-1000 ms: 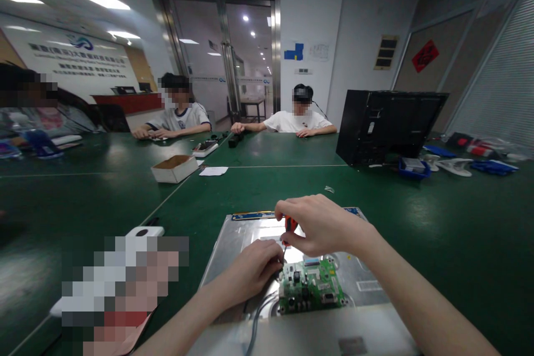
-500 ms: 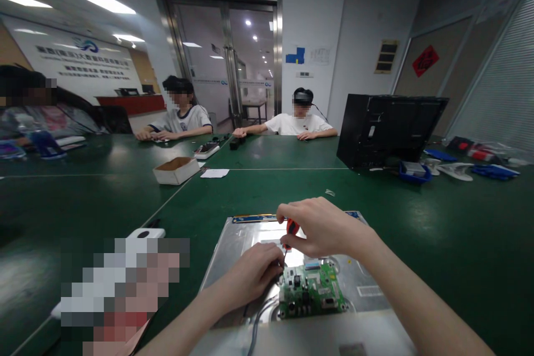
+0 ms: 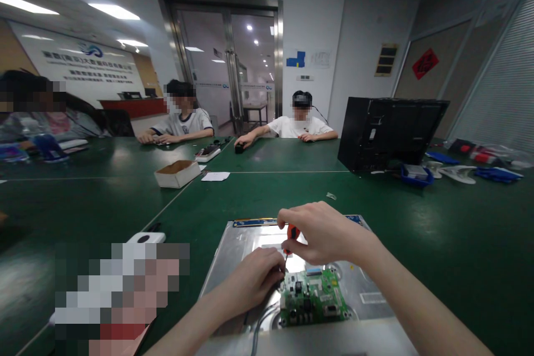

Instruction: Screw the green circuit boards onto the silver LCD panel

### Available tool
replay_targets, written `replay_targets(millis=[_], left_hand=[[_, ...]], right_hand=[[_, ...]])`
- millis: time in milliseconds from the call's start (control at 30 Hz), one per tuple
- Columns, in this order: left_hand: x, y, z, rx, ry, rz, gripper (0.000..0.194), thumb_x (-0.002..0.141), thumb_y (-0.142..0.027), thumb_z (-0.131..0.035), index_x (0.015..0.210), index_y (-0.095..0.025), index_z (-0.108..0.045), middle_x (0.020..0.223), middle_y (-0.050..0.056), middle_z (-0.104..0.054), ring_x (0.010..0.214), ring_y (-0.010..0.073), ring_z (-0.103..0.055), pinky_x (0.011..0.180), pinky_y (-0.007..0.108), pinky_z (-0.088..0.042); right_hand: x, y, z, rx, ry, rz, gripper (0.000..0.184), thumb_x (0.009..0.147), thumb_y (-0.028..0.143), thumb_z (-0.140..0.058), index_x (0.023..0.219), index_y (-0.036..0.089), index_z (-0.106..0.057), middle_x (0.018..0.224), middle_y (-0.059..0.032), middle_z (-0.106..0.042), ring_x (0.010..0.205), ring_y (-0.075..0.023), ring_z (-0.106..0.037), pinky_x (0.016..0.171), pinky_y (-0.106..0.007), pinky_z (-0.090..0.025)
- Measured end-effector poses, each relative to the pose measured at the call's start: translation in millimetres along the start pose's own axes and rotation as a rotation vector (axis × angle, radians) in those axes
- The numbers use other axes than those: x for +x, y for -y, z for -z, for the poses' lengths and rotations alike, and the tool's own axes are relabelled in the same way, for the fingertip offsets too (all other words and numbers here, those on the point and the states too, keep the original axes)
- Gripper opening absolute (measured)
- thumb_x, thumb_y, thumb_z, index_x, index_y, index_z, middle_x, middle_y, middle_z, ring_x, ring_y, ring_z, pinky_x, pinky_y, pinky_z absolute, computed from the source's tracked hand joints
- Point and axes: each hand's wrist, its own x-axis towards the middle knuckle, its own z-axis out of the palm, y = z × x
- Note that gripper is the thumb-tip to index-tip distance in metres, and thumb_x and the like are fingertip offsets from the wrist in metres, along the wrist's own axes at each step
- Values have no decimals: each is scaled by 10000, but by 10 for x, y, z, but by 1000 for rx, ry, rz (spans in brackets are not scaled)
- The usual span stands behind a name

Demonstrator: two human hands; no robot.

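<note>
My right hand [image 3: 323, 232] is closed round the red and black handle of a screwdriver [image 3: 293, 232], its thin shaft pointing down to the upper left corner of a green circuit board [image 3: 312, 296]. Beside that tip is my left hand [image 3: 262, 273], fingers curled together at the board's corner. Whether these fingers pinch the shaft or a small part is hidden. The board lies on the silvery metal back of a flat display panel [image 3: 227, 258], with a blue strip board [image 3: 254, 223] along the far edge. A grey cable [image 3: 257, 325] runs from the board's left side toward me.
A green table [image 3: 258, 192] carries an open cardboard box [image 3: 177, 174], a white paper [image 3: 216, 176] and a black monitor housing [image 3: 387, 133]. Blue trays [image 3: 417, 175] lie behind at right. At left is a white device [image 3: 147, 238], partly blurred out. Several people sit across the table.
My hands and the screwdriver keep nearly the same pose at the board's corner. The view has shifted slightly. Across the table, a person's hand has moved onto a small black object.
</note>
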Motion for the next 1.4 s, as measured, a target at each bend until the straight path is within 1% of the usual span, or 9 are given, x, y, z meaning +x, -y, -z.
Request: replay_targets(millis=[133, 267, 400, 633, 733, 833, 1033, 1267, 1400], left_hand=[[-7, 1, 0, -16, 15, -8, 127, 871, -89, -481, 865, -192, -555, 894, 39, -635, 806, 200, -550, 731, 302, -412], [-20, -38, 27, -5, 10, 9, 124, 860, -90, -480, 844, -199, -538, 872, 30, -629, 802, 200, -539, 732, 301, -403], [-18, -35, 24, -3, -2, 17, 121, 846, -85, -499, 823, -201, -527, 862, 25, -625, 805, 204, -537, 736, 303, -400], [-6, -30, 23, -16, 4, -17, 149, 848, -59, -492, 867, -195, -548, 887, 29, -638, 801, 197, -549, 738, 309, -404], [-12, -57, 42, -7, -11, -12, 148, 841, -62, -480, 832, -200, -532, 856, 21, -629, 787, 192, -541, 727, 300, -403], [-17, -67, 50, -9, -15, -2, 137, 841, -76, -484, 806, -200, -529, 840, 19, -625, 788, 194, -540, 723, 297, -402], [-8, -49, 38, -11, -8, -12, 115, 876, -101, -497, 873, -197, -562, 892, 33, -648, 789, 195, -553, 717, 296, -401], [-15, -73, 54, 4, -17, -13, 125, 869, -99, -482, 838, -204, -542, 877, 31, -637, 810, 200, -551, 723, 292, -406], [-15, -65, 55, 1, -8, -12, 133, 857, -83, -485, 846, -202, -542, 872, 28, -638, 775, 192, -550, 711, 288, -397]], right_hand=[[-17, 5, 8, 25, 4, -2, 236, 812, 175, -575, 1047, 198, -585, 900, -26, -714, 705, -146, -586, 559, -269, -275], [20, -3, -11, -53, 5, -39, 128, 875, 269, -577, 981, 200, -593, 804, -21, -700, 642, -143, -565, 537, -272, -234], [21, -1, 0, -74, 19, -47, 157, 890, 345, -602, 944, 198, -595, 773, -17, -698, 645, -157, -586, 530, -278, -230], [-9, 22, 18, -18, 5, 12, 206, 817, 172, -588, 1021, 193, -580, 906, -27, -706, 703, -148, -597, 561, -271, -299], [18, 14, 8, -75, 17, -34, 120, 884, 272, -595, 981, 201, -593, 840, -27, -709, 676, -155, -600, 550, -271, -274], [19, 8, 14, -89, 24, -52, 164, 898, 363, -610, 926, 202, -600, 789, -20, -704, 662, -163, -604, 540, -274, -253], [-4, 25, 25, 4, -3, -2, 192, 813, 193, -604, 1005, 200, -592, 917, -24, -714, 726, -158, -612, 567, -274, -293], [36, 10, 2, -96, 27, -63, 161, 900, 364, -609, 938, 208, -613, 808, -29, -724, 694, -182, -636, 550, -286, -263], [4, 1, 10, -11, 14, -20, 149, 848, 261, -622, 984, 205, -596, 878, -18, -722, 734, -166, -633, 567, -277, -293]])
